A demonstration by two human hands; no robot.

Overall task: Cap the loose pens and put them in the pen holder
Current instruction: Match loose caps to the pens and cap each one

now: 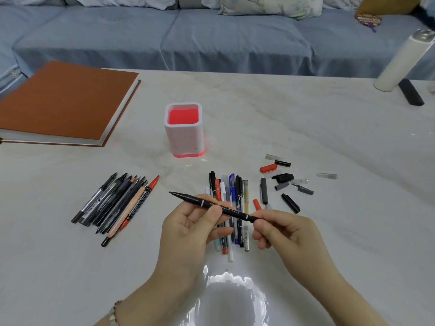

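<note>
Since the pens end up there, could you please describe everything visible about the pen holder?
The pen holder is a square white cup with rounded corners, seemingly plastic. Its inside and base edge glow red. It stands upright on the pale table, beyond both piles of pens, right of the brown book. It looks empty; nothing touches it but the table.

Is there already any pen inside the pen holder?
No, the pen holder shows only its red inside, and all pens lie on the table or in the hands.
</note>
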